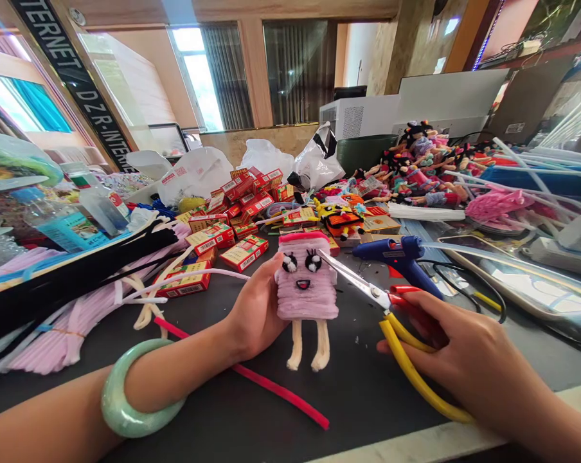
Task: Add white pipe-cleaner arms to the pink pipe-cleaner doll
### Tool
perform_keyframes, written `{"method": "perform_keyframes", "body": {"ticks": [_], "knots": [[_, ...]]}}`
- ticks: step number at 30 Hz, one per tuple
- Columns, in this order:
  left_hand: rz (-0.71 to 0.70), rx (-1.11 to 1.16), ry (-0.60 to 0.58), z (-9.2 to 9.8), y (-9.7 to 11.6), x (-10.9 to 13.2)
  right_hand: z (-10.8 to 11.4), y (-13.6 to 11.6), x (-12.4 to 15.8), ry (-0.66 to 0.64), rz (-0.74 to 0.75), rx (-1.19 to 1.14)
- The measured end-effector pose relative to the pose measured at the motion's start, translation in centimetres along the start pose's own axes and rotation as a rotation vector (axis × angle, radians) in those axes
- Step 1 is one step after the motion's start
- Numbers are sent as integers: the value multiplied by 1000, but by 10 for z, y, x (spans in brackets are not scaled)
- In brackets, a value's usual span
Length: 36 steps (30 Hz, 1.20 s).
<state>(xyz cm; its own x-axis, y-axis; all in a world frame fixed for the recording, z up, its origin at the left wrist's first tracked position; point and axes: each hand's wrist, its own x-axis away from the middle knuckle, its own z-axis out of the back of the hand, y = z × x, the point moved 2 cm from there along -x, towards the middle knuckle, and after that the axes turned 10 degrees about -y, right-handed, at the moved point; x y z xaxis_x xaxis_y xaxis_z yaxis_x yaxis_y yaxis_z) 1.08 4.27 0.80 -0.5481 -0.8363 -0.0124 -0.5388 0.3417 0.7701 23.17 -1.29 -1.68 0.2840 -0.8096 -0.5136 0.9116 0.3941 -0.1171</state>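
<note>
The right hand (452, 350) grips yellow-handled scissors (355, 278), blades pointing left toward the upright pink pipe-cleaner doll (306, 283) held in the left hand (254, 308); the tips seem to touch its edge, though that is hard to tell. Farther off lie a blue glue gun (396, 257) and red boxes (245, 253).

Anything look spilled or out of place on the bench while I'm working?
The small red boxes lie tumbled in a loose heap, not stacked. A stray pink pipe cleaner also lies across the black mat, just below the pipe-cleaner doll in the left hand.
</note>
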Motion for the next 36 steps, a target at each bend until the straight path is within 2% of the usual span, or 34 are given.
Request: {"method": "perform_keyframes", "body": {"ticks": [6,15,21,28,36], "knots": [[-5,-21,156,-6,4,0,1,-1,-1,-7,-7,-13],[4,-73,260,-5,3,1,1,0,1,-12,4,-8],[-78,-135,386,3,3,-4,0,1,1,-27,-18,-37],[-206,-225,418,14,0,-5,-1,2,0,-46,-41,-78],[-219,-264,425,14,1,-8,1,0,-1,-35,-44,-76]]}}
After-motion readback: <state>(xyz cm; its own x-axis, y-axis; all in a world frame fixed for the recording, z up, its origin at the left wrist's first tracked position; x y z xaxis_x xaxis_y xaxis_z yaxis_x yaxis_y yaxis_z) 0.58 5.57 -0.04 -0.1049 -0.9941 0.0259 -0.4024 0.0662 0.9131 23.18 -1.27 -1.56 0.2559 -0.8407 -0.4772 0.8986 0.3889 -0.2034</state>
